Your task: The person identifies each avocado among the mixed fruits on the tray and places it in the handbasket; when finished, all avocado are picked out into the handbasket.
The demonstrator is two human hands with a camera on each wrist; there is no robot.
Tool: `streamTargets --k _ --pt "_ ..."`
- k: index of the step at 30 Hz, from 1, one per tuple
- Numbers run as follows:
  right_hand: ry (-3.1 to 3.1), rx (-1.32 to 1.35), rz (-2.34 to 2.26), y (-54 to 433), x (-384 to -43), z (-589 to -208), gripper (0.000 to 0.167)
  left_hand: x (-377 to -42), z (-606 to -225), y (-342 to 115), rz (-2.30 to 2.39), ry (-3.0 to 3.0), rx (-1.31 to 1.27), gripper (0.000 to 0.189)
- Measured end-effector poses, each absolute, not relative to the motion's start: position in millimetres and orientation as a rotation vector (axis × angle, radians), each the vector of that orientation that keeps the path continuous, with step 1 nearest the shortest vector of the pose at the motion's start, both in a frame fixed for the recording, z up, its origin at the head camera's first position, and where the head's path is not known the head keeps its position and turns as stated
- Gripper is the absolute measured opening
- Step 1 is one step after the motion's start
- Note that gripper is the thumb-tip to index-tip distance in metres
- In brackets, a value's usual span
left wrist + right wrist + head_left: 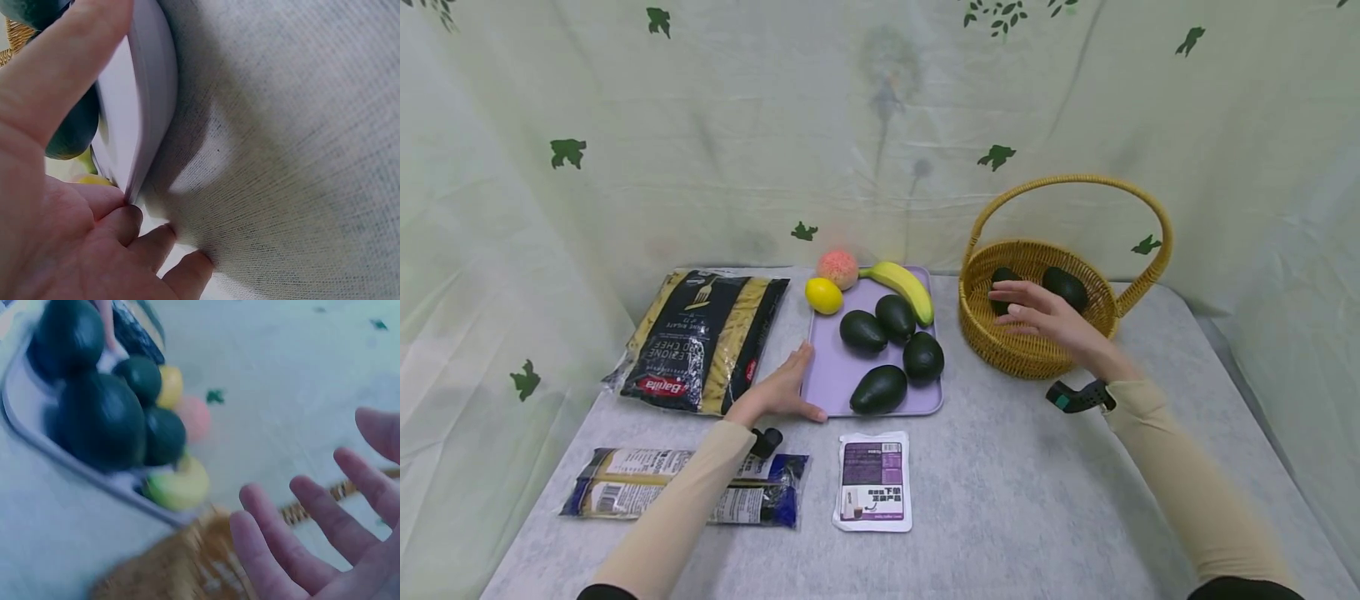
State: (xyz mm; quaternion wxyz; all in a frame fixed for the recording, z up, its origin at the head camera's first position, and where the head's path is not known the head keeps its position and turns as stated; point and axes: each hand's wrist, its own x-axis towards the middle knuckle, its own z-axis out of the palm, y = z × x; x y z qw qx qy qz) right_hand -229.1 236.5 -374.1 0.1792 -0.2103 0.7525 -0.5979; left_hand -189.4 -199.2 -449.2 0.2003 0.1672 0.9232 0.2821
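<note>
At the near left corner of a lilac tray (827,392), my left hand (786,385) rests with its thumb at the front edge and its fingers along the left side. The tray bears several avocados (878,390), a banana (901,287), a lemon (823,296) and a pink peach-like fruit (838,269). My right hand (1048,321) is over the wicker basket (1037,358), its fingers spread and nothing in them. Two avocados (1065,288) lie in the basket, one partly hidden behind that hand. In the right wrist view the spread fingers (319,531) overlap the basket's rim.
A large pasta bag (700,342) lies left of the tray. In front of it are long blue-ended pasta packs (685,487), partly under my left forearm. A flat white and purple pouch (872,483) lies before the tray. The basket's tall handle (1075,179) arches up beside the curtain.
</note>
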Motion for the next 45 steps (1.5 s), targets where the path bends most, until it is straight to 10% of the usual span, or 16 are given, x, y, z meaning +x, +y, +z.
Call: streamTargets --k 27,45 --pt "1.785 -1.369 -0.940 77.8 -244.7 -396.3 0.053 -191.5 -447.2 -195.4 0.763 2.589 0.466 0.120" --pt "1.857 -1.318 -0.727 51.5 -242.5 -406.9 0.054 -188.5 -448.7 -200.0 0.790 2.584 0.446 0.121"
